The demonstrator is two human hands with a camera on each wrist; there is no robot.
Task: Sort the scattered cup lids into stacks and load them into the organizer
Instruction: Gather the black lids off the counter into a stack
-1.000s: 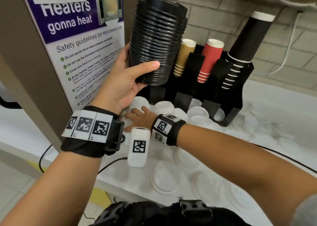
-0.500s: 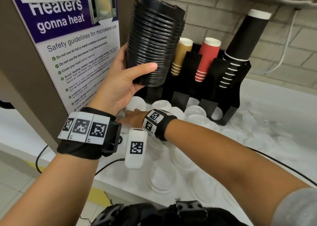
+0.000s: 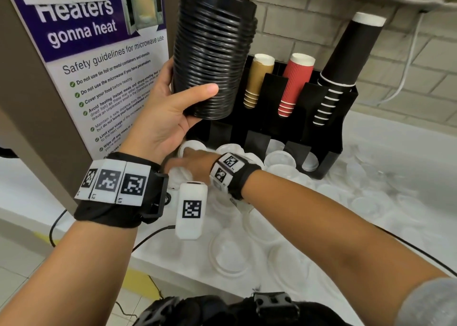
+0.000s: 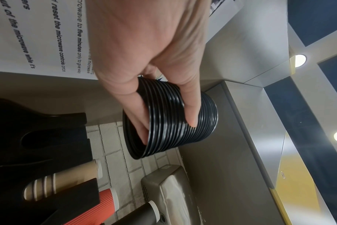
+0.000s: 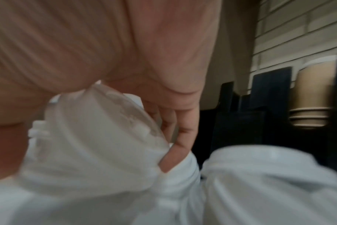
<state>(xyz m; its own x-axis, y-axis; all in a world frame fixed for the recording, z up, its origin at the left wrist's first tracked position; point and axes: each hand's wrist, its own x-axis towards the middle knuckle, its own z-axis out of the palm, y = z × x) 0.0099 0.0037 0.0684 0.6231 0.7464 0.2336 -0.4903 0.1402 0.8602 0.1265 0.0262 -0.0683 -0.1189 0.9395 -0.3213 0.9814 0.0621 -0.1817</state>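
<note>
My left hand (image 3: 178, 95) grips a tall stack of black lids (image 3: 212, 53) near its bottom and holds it up over the left end of the black organizer (image 3: 329, 117). In the left wrist view the thumb lies across the black stack (image 4: 173, 121) and a finger reaches inside its rim. Beneath it, my right hand (image 3: 188, 163) reaches among the white lids (image 3: 232, 254) at the organizer's front left. The right wrist view is blurred. It shows fingers (image 5: 183, 134) curled round white lids (image 5: 98, 137).
Brown cups (image 3: 257, 78), red cups (image 3: 295, 83) and black cups (image 3: 346, 58) stand in the organizer's upper slots. White lids (image 3: 279, 160) fill its lower slots. A poster panel (image 3: 99, 73) stands close on the left, a brick wall (image 3: 309, 28) behind. Many white lids cover the counter.
My right hand has slid left under the left hand and closed round white lids. The black stack stays held in about the same place.
</note>
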